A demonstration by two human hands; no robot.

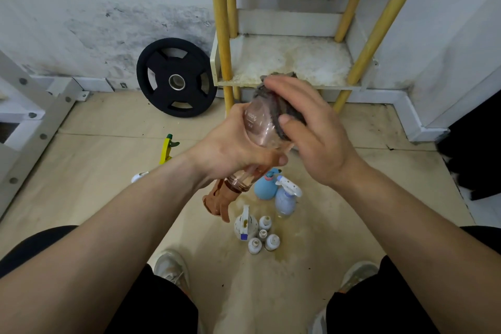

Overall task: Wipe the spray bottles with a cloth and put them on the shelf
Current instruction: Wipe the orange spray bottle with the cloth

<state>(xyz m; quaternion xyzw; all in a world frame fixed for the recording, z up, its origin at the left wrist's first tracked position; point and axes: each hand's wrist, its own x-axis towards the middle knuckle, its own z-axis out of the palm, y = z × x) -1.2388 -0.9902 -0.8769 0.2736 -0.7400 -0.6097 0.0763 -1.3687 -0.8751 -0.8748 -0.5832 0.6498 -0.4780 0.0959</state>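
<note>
A clear pink plastic spray bottle (259,125) with a brown trigger head (217,202), gripped by the left hand (230,149), tilts before the white shelf with yellow posts (298,59), base towards the shelf's stained bottom board, head hanging down. A crumpled grey cloth (277,106) under the right hand (311,130) wraps that base. On the floor farther out from the shelf stand a round blue bottle (264,188), a pale lilac bottle (284,202), a white trigger bottle (245,225) and four small white bottles (264,237).

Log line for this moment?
wiping | left hand holds pink spray bottle | right hand holds grey cloth on it
</note>
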